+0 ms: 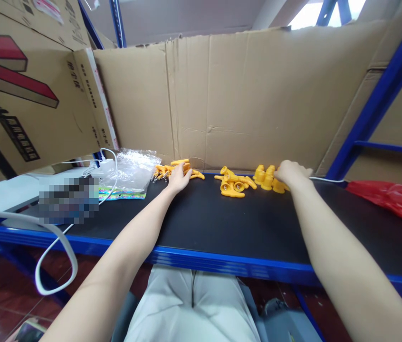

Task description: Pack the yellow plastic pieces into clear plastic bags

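Observation:
My left hand (178,179) rests on a pile of yellow-orange plastic pieces (197,175) with small metal springs (160,176) at its left side. Its thumb stands apart from the fingers, whose tips are partly hidden among the pieces. On the right, my right hand (291,173) reaches down over yellow cup-shaped plastic parts (267,180), standing in a cluster. The hand's back faces me, so most of its fingers are hidden. Between the hands lies another heap of yellow plastic pieces (234,183), some with round hollow ends showing metal inside.
A black shelf top (222,223) with a blue metal edge (222,261) lies before me. Clear plastic bags (133,166) and a white cable (69,256) are at left, a red plastic bag (393,197) at right. A cardboard wall (240,99) stands behind.

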### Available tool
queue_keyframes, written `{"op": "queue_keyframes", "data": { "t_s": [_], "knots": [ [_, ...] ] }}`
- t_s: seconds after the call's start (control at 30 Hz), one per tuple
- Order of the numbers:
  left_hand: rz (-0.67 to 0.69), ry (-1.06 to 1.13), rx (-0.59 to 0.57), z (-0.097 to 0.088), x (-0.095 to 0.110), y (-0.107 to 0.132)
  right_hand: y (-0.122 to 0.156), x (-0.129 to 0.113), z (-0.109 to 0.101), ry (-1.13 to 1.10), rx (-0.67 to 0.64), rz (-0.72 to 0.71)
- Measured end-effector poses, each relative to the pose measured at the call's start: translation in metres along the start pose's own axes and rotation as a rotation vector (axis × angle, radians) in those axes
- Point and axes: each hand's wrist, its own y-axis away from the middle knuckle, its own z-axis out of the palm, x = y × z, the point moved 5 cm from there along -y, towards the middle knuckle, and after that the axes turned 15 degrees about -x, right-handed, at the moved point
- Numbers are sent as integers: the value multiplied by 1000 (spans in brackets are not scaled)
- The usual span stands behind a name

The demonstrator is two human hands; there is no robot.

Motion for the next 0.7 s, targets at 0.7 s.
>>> {"op": "queue_keyframes", "data": {
  "t_s": [0.7],
  "knots": [
    [-119,-509,-214,21,-8,5,25,-96,69,127,-136,-394]
  ]
}}
